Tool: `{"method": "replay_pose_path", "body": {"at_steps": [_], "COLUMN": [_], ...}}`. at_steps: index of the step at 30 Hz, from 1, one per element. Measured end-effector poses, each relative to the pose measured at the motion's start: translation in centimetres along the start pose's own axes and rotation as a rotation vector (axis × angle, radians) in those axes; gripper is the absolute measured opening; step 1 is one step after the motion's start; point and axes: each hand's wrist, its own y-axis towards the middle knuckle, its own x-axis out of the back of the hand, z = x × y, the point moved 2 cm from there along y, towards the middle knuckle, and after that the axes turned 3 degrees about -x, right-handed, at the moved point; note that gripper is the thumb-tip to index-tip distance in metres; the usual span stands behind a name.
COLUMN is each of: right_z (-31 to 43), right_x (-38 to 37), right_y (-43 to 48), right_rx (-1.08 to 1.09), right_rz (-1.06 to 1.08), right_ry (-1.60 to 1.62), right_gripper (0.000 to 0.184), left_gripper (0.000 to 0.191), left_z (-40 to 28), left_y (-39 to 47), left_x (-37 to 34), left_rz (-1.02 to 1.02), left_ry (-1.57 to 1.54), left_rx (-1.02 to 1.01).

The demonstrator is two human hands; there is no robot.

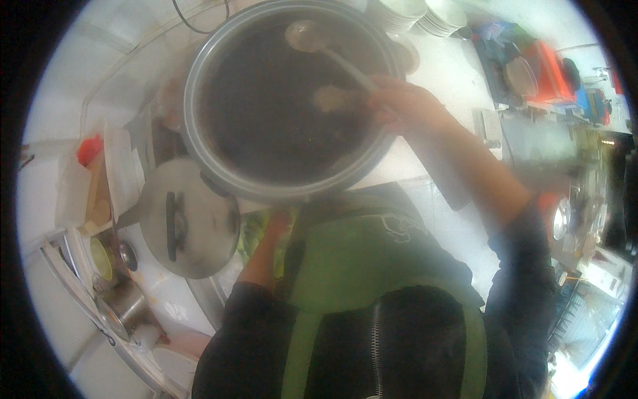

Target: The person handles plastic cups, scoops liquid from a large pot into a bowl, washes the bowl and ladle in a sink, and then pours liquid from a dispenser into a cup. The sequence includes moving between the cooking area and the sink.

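A wide metal pot [289, 193] full of dark liquid [259, 119] stands before me, its surface blurred by haze. My right hand [398, 102] is closed around the handle of a ladle [305, 37]. The ladle's round bowl is over the far part of the liquid. A pale lump [331, 98] shows in the liquid near my right hand. My left hand [280, 219] hangs low by the pot's near rim, beside green leafy vegetables [253, 232]. Its fingers are blurred and partly hidden, so I cannot tell whether it holds anything.
A round metal lid [199, 224] with a dark handle lies left of the pot. Stacked white bowls [398, 15] stand beyond it at the right. A smaller metal pot [122, 304] is at the lower left. A red container [548, 72] sits at the far right.
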Motion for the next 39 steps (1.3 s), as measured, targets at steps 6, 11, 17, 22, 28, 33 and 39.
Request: {"method": "replay_pose_path", "body": {"at_steps": [6,11,17,22,28,33,39], "right_z": [-0.9,-1.2,-2.1,-2.7,-2.7,-2.7,-2.8], "right_x": [-1.0,-1.6,-2.0,-2.7,-4.0,-4.5,-5.0], "right_y": [-0.8,-2.8,-3.7,-4.8,-6.4,-8.2,-10.1], "right_rx": [-0.010,-0.057,-0.059,-0.062,-0.080,-0.118,-0.167], "right_rz": [0.000,-0.031,-0.033,-0.033,-0.084,-0.117,-0.133], "right_ry": [0.095,0.295,0.340,0.455,0.477,0.449,0.453], "right_gripper": [0.055,0.055,0.066,0.070,0.070,0.068,0.063], "left_gripper": [0.044,0.047,0.038,0.041,0.038,0.031,0.043], "left_z": [2.9,1.2,-0.4,1.0,3.5,4.7,4.3], "left_y": [0.1,0.2,1.4,0.9,0.9,0.7,0.6], "left_x": [-3.3,-1.4,0.4,-1.0,-2.3,-4.1,-5.1], "left_rz": [0.189,0.069,0.325,0.328,0.246,0.464,-0.014], "left_ry": [0.147,-0.180,0.351,0.535,0.458,0.360,0.232], "left_rx": [0.193,0.216,0.086,-0.008,-0.129,0.007,-0.158]}}
